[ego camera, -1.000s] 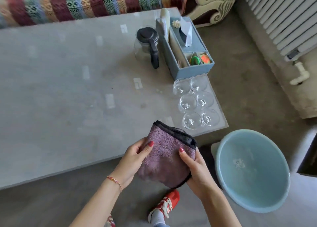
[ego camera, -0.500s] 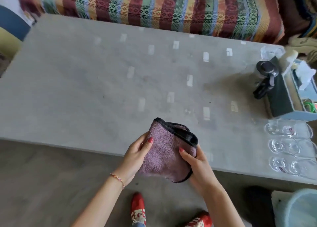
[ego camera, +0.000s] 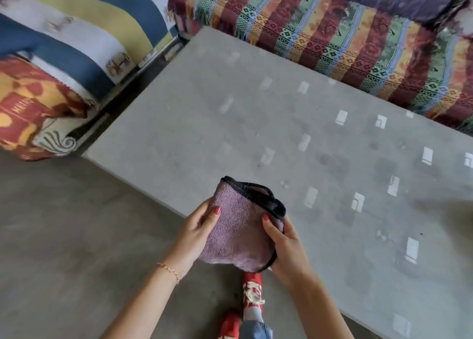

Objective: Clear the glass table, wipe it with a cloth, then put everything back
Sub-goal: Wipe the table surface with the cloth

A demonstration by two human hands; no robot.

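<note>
A folded purple cloth (ego camera: 238,226) with a black hem is held up in front of me, over the near edge of the glass table (ego camera: 256,123). My left hand (ego camera: 198,230) grips its left side, thumb on top. My right hand (ego camera: 284,246) grips its right side, thumb pressed on the purple face. The table surface in view carries only pale rectangular reflections and a few faint smudges. The kettle, organiser box and glasses are out of view.
A striped woven sofa (ego camera: 358,39) runs along the table's far edge. A second seat with a blue, yellow and white cover (ego camera: 76,31) stands at the table's left end. Grey floor (ego camera: 64,236) lies to the left; my red shoes (ego camera: 252,292) are below the cloth.
My view has swung left along the table: the kettle, blue box, glasses and basin have left the frame, and the table's left end has come in. Both hands keep the same hold on the cloth.
</note>
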